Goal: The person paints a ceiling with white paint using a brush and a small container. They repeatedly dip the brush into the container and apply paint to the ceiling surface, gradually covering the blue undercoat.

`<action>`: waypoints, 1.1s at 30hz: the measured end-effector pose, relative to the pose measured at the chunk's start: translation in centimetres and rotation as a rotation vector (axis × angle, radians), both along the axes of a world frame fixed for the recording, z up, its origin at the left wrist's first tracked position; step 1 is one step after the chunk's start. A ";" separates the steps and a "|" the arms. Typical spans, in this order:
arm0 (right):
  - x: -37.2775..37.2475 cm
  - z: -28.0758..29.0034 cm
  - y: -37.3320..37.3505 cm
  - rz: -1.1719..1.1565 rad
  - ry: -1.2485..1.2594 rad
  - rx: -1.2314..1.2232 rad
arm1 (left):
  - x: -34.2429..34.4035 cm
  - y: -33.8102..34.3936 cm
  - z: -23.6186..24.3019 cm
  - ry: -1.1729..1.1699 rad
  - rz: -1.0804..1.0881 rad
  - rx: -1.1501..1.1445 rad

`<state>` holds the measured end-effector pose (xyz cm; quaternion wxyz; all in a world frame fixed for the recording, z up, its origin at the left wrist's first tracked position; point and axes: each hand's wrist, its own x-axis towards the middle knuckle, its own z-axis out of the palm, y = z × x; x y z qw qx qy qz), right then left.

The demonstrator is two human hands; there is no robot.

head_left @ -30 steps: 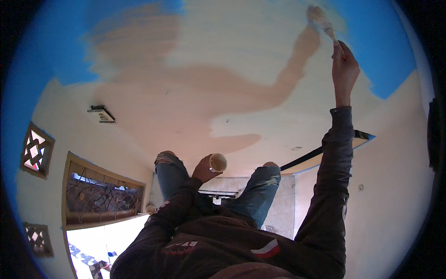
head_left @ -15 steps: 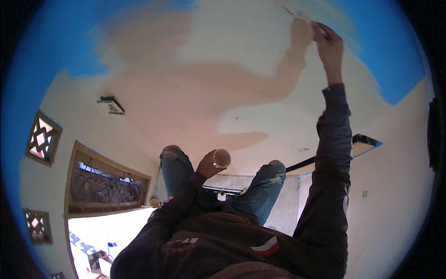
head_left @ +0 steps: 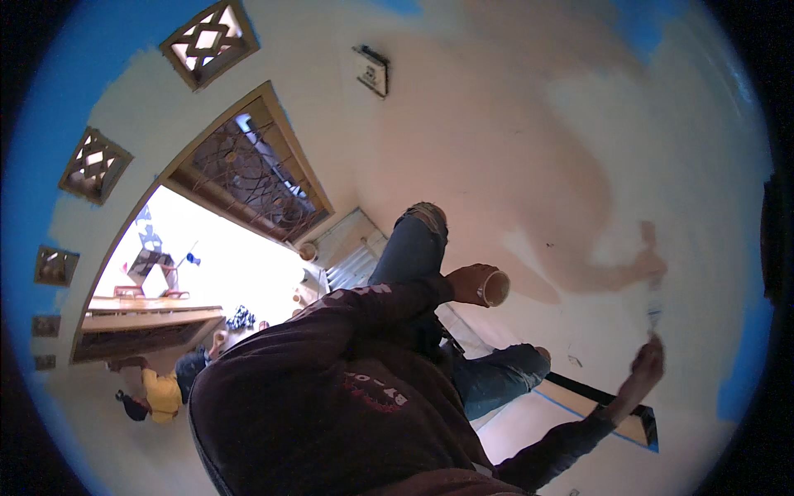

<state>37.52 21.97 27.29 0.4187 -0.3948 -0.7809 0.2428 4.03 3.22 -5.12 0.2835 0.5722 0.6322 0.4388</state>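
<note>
My left hand (head_left: 473,283) is closed around a pale cup (head_left: 496,288) above my knees, its round mouth toward the view. What lies inside it is hard to make out. Far to the right, my right arm is stretched out and my right hand (head_left: 648,364) is closed on a paintbrush (head_left: 654,312). The brush points up along the cream wall (head_left: 471,140), with its head near the shadow it casts there. Blur hides whether the bristles touch the surface.
Blue patches border the cream wall on its far and right edges. A switch plate (head_left: 370,71), lattice vents (head_left: 208,43) and a doorway with a scrollwork grille (head_left: 248,165) lie leftward. Another person in a yellow shirt (head_left: 162,395) is at lower left. A black-edged opening (head_left: 633,427) sits beside my right forearm.
The view has turned and swung, bringing the doorway and other person into sight. My right hand and paintbrush have come from high on the wall to lower right. The cup stays held.
</note>
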 end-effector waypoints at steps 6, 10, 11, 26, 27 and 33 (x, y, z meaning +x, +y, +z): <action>-4.2 -8.7 -4.9 0.094 -0.148 -0.412 | -0.2 -0.6 0.1 0.058 0.038 0.004; -6.3 -10.1 -7.0 0.003 -0.162 -0.454 | 0.0 0.3 -0.3 0.003 0.042 -0.008; -6.8 -10.0 -7.3 -0.023 -0.160 -0.475 | 0.2 0.5 -0.2 -0.004 0.054 -0.012; -5.7 -12.3 -7.0 0.021 -0.105 -0.290 | 0.3 -0.3 -1.9 -0.061 0.101 0.118; -6.8 -10.9 -7.8 -0.011 0.051 -0.501 | 0.1 -0.6 -1.5 -0.044 0.084 0.130; -9.6 -8.9 -9.2 0.037 0.078 -0.570 | -0.4 -0.5 1.8 0.031 0.058 0.111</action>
